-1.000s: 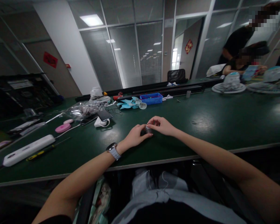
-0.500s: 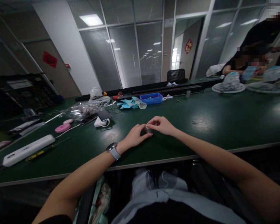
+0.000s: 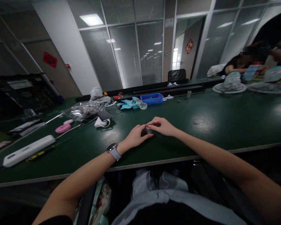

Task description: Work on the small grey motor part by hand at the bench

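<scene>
**Cylinder [image 3: 149,131]: contact changed at top, position unchanged**

Head view. The cylinder is near the middle of the near edge of the bench [image 3: 224,125], well apart from the blue box [image 3: 152,101] and the blades [image 3: 128,103] toward the far edge. It appears upright.

Left hand [image 3: 136,136]: fingers narrow, holding the cylinder; thumb along the near side, remaining fingers on the far side. No shift is evident over the last second.

Right hand [image 3: 164,126]: thumb and forefinger closed on the top of the cylinder. Compared with half a second ago, the forefinger lies slightly flatter and farther across the top, toward the left hand. Whether the fingertips press or turn cannot be told.

Implication: the left hand appears to serve as a steady support; the right hand makes only a small adjustment.

A standing co-worker [image 3: 271,28] has moved rightward, beyond the bench's far edge. The hold is unaffected.
</scene>
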The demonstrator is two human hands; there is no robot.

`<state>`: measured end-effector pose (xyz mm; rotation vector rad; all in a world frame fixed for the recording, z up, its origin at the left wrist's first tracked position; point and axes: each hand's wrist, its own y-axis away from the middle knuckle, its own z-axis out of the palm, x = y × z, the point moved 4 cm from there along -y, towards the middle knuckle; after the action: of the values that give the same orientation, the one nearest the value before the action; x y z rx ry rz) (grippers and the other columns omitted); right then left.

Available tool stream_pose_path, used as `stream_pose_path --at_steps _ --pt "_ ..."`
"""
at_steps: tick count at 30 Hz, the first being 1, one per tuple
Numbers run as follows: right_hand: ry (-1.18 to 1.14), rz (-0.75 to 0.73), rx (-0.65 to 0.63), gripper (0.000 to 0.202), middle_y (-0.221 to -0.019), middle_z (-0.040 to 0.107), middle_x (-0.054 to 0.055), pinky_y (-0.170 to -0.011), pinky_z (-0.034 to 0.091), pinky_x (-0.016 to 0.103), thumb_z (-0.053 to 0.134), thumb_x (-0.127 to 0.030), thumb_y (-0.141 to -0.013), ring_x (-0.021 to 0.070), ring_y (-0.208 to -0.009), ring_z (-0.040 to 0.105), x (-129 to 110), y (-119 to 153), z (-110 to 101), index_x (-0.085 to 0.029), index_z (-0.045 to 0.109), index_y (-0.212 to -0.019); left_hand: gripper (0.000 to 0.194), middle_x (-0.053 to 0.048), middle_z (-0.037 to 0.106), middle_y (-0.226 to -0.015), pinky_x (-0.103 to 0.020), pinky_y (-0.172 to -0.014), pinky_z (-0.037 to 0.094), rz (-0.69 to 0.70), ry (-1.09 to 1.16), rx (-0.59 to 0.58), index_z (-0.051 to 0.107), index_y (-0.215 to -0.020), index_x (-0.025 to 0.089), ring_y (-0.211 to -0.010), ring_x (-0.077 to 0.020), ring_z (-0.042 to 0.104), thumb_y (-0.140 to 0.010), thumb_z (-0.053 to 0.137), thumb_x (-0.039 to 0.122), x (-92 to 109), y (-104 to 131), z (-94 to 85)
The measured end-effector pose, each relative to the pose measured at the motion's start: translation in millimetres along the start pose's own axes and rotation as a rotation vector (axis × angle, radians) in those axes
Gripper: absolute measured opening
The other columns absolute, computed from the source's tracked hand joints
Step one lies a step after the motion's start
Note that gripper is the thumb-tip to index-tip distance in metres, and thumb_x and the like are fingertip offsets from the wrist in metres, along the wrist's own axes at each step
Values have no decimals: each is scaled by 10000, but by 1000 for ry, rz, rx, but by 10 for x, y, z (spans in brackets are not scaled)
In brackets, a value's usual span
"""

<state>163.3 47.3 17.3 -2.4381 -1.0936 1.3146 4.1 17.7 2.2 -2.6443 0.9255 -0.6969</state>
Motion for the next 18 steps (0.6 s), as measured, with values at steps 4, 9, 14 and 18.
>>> stream_pose_path --at_steps 4,9,14,18 --pt "-10 4 9 256 -820 576 29 -571 382 239 625 -339 -835 102 -633 493 -14 1 -5 -187 750 -998 457 -69 652 -974 -337 -757 458 -4 -2 -5 574 -1176 187 -882 -226 583 -856 586 513 5 2 -3" --pt "-22 45 26 269 -785 621 31 -556 375 232 651 -375 -809 96 -610 488 -12 -5 -11 -158 757 -927 410 -59 646 -945 -330 -743 454 0 -3 -1 599 -1102 185 -865 -221 578 -858 582 514 10 1 -4" --pt "-75 100 30 333 -740 681 48 -541 379 237 682 -436 -765 110 -598 517 42 -21 2 -124 746 -861 413 -56 652 -955 -334 -755 456 9 0 -12 594 -1117 192 -869 -219 575 -859 580 514 13 -1 0" --pt "-131 133 37 361 -736 704 63 -537 393 237 702 -461 -736 117 -592 546 65 -24 11 -111 730 -820 415 -56 654 -973 -336 -767 458 17 13 -11 589 -1132 197 -876 -217 574 -862 577 512 17 2 -3"
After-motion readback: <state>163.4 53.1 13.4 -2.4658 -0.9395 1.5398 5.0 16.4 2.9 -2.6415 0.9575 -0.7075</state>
